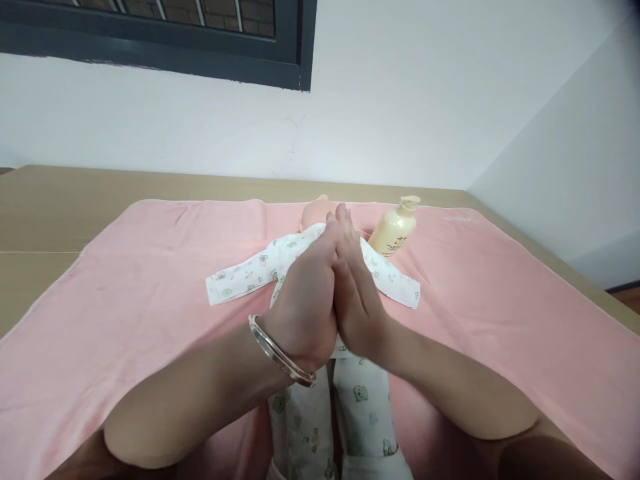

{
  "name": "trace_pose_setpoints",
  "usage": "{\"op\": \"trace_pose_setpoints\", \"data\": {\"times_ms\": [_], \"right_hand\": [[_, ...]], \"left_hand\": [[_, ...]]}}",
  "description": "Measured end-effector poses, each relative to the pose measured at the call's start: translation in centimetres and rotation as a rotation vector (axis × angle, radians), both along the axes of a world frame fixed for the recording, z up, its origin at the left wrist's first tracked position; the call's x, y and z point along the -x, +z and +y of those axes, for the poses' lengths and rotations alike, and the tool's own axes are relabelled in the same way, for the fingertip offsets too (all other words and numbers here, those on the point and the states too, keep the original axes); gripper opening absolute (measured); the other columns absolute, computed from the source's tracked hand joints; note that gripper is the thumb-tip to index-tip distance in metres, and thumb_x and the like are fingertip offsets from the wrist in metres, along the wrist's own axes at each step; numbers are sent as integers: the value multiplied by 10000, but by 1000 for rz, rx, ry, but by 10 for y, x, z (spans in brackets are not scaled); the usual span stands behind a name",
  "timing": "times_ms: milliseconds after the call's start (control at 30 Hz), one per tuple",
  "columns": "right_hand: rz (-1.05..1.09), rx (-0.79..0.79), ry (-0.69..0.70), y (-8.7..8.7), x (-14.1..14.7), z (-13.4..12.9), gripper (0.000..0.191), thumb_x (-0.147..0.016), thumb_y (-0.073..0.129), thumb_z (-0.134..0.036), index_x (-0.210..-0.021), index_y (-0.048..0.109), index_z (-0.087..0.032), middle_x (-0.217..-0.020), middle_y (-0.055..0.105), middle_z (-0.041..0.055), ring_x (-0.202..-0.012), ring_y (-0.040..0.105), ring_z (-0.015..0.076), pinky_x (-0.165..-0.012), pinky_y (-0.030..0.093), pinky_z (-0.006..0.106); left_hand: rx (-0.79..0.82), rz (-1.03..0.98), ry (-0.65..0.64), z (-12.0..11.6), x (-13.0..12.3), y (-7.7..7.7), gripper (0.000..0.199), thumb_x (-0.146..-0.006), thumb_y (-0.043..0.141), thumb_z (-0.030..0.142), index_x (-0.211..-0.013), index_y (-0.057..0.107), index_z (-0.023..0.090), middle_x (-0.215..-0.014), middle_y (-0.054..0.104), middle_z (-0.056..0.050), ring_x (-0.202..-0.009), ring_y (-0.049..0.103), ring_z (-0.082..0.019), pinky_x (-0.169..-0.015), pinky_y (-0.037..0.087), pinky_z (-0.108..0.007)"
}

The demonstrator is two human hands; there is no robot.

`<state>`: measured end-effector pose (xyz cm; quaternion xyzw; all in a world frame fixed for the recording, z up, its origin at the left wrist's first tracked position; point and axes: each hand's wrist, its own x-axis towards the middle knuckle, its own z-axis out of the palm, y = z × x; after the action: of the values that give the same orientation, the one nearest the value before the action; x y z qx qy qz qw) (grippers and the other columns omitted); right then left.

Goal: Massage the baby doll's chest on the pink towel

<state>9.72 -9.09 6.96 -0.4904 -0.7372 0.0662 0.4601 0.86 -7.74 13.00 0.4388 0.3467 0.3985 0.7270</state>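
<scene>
My left hand [306,303] and my right hand [359,300] are pressed palm to palm over the middle of the pink blanket, fingers stretched forward. A silver bangle [283,353] circles my left wrist. Beneath the hands lies a doll in a white printed top [245,275] with both sleeves spread, and white printed trousers [363,400] reach toward me. The doll's head [314,215] shows just past my fingertips, its face hidden. A cream pump bottle [395,230] stands tilted in view beside the right sleeve. Nothing is visible between my palms.
The pink blanket [500,320] covers much of a tan surface [40,213]. Behind it rises a white wall [390,100] with a dark-framed barred window [290,50] at upper left. Another wall [590,160] stands on the right.
</scene>
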Motion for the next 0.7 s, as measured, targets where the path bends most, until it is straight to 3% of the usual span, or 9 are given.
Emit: {"op": "trace_pose_setpoints", "data": {"times_ms": [100, 167, 333, 467, 567, 633, 700], "right_hand": [[-120, -98, 111, 3, 12, -26, 708, -1019, 141, -479, -1552, -138, -106, -1654, -94, 146, -1515, -81, 308, -1247, 122, 582], [-162, -103, 159, 8, 14, -33, 713, -1018, 119, -490, -1540, -183, -110, -1645, -133, 156, -1514, -79, 322, -1241, 151, 592], [-107, -123, 87, 20, -14, -3, 636, -1011, 86, -546, -1574, -36, -275, -1659, 136, 75, -1523, -2, 293, -1231, 126, 632], [-118, -113, -38, 23, -26, 12, 639, -1005, 100, -560, -1576, 56, -277, -1636, 226, 65, -1524, -21, 297, -1225, 72, 645], [-212, -172, -8, 21, -10, -9, 714, -997, 114, -562, -1572, -22, -160, -1633, 192, 153, -1518, -45, 330, -1229, 59, 632], [-277, -169, 77, 20, 5, -27, 777, -990, 98, -573, -1546, -127, -78, -1640, 63, 219, -1512, -68, 352, -1233, 81, 619], [-273, -130, 110, 21, 12, -39, 788, -988, 86, -575, -1526, -198, -74, -1645, -79, 205, -1510, -89, 349, -1246, 111, 589]], "left_hand": [[87, -80, 25, 6, 1, 4, 541, -959, 321, 561, -1342, 534, 244, -1372, 600, -66, -1396, 458, -259, -1129, 434, -394], [112, -116, 41, 9, -1, 4, 573, -961, 286, 590, -1381, 492, 258, -1425, 560, -54, -1414, 436, -248, -1151, 412, -397], [120, -216, -105, -5, -1, 7, 436, -980, 341, 505, -1295, 575, 315, -1378, 598, 27, -1437, 403, -216, -1165, 415, -358], [40, -193, -269, -17, 12, 22, 439, -974, 330, 483, -1299, 588, 341, -1232, 683, 27, -1433, 409, -208, -1128, 453, -349], [106, -97, -203, -11, 17, 31, 605, -972, 166, 554, -1331, 576, 290, -1258, 674, -16, -1457, 368, -235, -1123, 447, -385], [154, -65, -102, -5, 15, 29, 606, -972, 177, 556, -1372, 535, 274, -1320, 639, -21, -1471, 338, -238, -1137, 429, -375], [134, -88, -49, -3, 9, 22, 551, -972, 264, 534, -1393, 508, 277, -1367, 608, -11, -1475, 328, -229, -1157, 403, -347]]}}
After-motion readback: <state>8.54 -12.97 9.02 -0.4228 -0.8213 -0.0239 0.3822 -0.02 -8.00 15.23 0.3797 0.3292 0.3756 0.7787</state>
